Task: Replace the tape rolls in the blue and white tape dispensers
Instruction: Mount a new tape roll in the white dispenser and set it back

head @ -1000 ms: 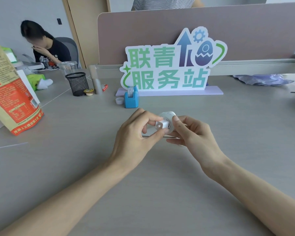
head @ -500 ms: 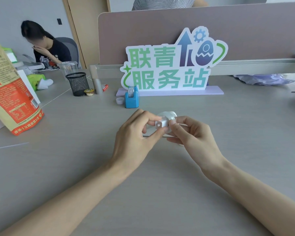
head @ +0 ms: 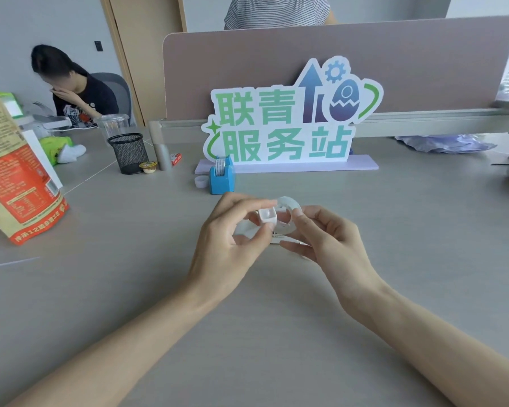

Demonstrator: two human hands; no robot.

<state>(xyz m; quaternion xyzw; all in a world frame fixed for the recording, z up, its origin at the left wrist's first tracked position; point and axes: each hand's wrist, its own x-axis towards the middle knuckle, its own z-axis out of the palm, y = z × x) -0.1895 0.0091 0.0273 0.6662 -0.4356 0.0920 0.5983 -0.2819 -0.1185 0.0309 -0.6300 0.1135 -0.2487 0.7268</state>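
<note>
Left hand (head: 232, 245) gripping white dispenser (head: 267, 217), right hand (head: 329, 242) pinching tape roll (head: 290, 204): seat roll squarely, without forcing.

I hold the small white tape dispenser (head: 267, 217) above the counter (head: 276, 318), pinched between the fingertips of my left hand (head: 229, 248). A whitish tape roll (head: 290, 204) sits just behind it, touching my right hand (head: 332, 239). Farther back, the blue tape dispenser (head: 222, 179) stands upright on the counter with a roll in its top. A small pale ring (head: 201, 181) lies just beside it.
</note>
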